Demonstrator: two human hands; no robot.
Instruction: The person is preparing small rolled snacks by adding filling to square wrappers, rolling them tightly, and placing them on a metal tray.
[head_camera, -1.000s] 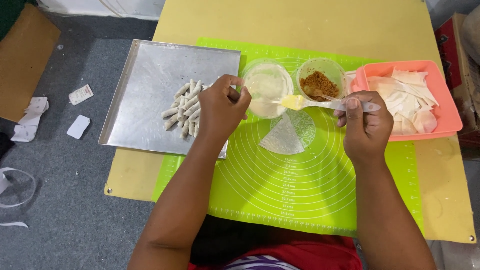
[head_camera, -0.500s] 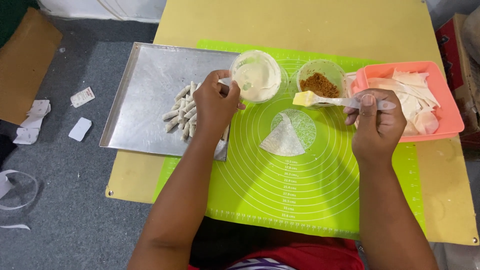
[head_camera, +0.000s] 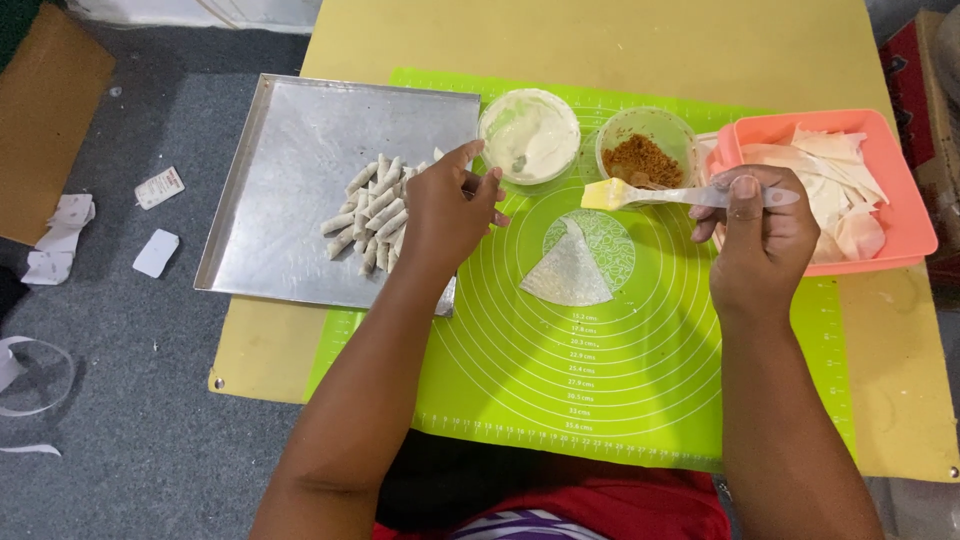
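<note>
My right hand grips a clear-handled silicone brush whose yellow head hovers over the green mat, just above a triangular wrapper piece. My left hand rests at the right edge of the metal tray, fingers loosely apart, holding nothing, beside a row of small rolled pastries. A bowl of white paste sits just beyond its fingertips.
A clear bowl of brown filling stands next to the paste bowl. A pink tub of wrapper pieces sits at the right. The yellow table stretches beyond. Paper scraps lie on the grey floor at left.
My left hand has let go of the paste bowl and drawn back to the tray edge. The brush has lifted from the paste bowl toward the wrapper.
</note>
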